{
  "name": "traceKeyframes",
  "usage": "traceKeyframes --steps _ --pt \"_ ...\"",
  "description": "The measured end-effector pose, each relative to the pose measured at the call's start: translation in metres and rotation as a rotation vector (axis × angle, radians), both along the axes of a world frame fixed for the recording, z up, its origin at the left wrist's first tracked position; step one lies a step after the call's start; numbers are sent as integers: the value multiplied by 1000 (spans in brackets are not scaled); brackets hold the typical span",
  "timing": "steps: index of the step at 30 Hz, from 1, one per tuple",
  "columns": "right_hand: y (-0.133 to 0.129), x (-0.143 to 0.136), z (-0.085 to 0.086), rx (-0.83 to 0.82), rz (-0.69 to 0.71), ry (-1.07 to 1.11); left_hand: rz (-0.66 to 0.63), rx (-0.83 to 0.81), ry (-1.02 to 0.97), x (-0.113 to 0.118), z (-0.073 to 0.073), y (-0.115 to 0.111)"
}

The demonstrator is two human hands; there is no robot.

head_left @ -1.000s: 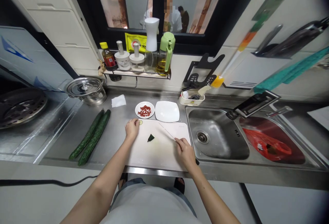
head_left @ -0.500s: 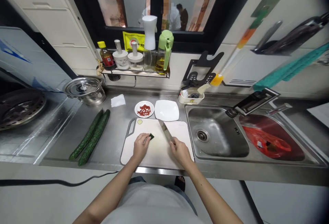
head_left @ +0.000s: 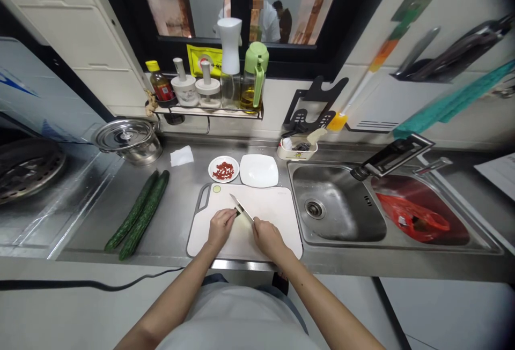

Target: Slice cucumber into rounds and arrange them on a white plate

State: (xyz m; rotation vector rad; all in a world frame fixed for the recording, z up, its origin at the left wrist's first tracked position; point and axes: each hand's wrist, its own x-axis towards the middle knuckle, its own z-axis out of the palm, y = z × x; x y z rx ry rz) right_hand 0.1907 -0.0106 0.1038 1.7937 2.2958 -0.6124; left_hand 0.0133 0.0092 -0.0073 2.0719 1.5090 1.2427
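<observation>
My right hand (head_left: pixel 268 236) is closed round the handle of a kitchen knife (head_left: pixel 241 206), its blade pointing up and to the left. Under my left hand (head_left: pixel 221 226), the fingertips pinch a small dark-green piece of cucumber (head_left: pixel 238 211) on the white cutting board (head_left: pixel 277 205). The blade lies against or just over that piece; whether it touches is hard to tell. A round cucumber slice (head_left: pixel 216 189) lies at the board's upper left corner. Behind the board stand a small plate of chopped red bits (head_left: pixel 223 170) and a white square plate (head_left: pixel 259 170).
Two whole cucumbers (head_left: pixel 139 216) lie left of the board, near a lidded steel pot (head_left: pixel 131 141). A double sink (head_left: pixel 338 205) with a red plastic bag (head_left: pixel 410 217) is on the right. Seasoning jars and bottles fill a wall rack (head_left: pixel 209 111). Beyond the window, people are partly visible.
My right hand has moved left with the knife, bringing the blade from the board's middle to the cucumber piece at my left fingertips. The left hand stays nearly in place.
</observation>
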Motion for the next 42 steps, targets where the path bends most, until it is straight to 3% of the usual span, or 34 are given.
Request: traceKeyframes --steps 21,32,42 --pt "-8 -9 -17 55 99 -98 -8 15 49 -1 -1 0" --pt "-10 -15 -16 49 106 -130 -15 17 72 -2 -7 0" --pt "-8 -20 -11 46 92 -135 -30 5 74 -2 -4 0"
